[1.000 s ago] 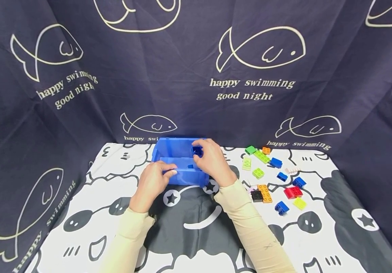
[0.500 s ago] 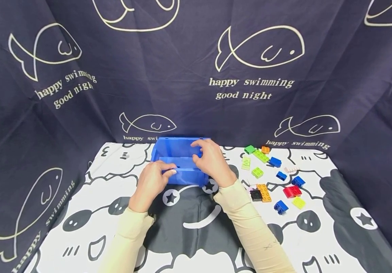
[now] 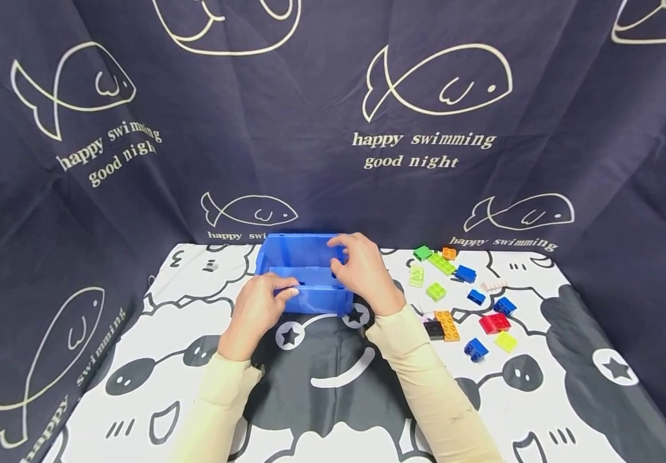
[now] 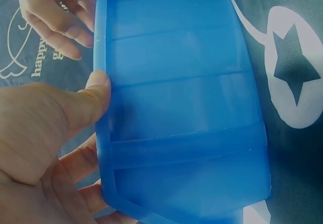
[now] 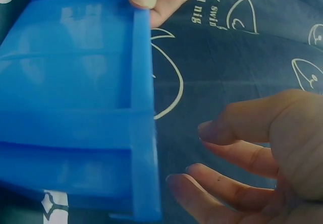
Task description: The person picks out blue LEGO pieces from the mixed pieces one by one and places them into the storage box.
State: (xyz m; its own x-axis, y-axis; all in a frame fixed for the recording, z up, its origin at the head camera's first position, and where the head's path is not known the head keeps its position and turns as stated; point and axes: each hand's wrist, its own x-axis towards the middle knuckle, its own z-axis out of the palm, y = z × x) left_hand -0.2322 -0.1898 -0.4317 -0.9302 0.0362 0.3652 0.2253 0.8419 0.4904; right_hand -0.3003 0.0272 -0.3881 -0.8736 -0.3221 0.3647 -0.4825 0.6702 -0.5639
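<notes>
A blue plastic bin [image 3: 323, 301] stands at the back of the cloth-covered table, open side up. My left hand [image 3: 259, 308] pinches its front rim; the thumb [image 4: 95, 95] lies on the near side in the left wrist view, the fingers behind the rim. My right hand [image 3: 363, 269] hovers over the bin's right end. In the right wrist view its fingers [image 5: 222, 183] are loosely bent and apart from the thumb, with nothing between them. A small dark bit shows inside the bin just behind the front rim; the rest of the floor is hidden by the front wall.
Loose toy bricks lie right of the bin: lime ones [image 3: 435, 291], blue ones [image 3: 475, 349], a red one [image 3: 495, 323], an orange one [image 3: 447, 325] beside a black one [image 3: 434, 330]. A dark fish-print curtain [image 3: 333, 128] hangs directly behind the bin.
A dark blue brick held in my right hand a second ago has dropped from its fingers into the bin. The right hand stays nearly in place; the left hand keeps its hold on the rim.
</notes>
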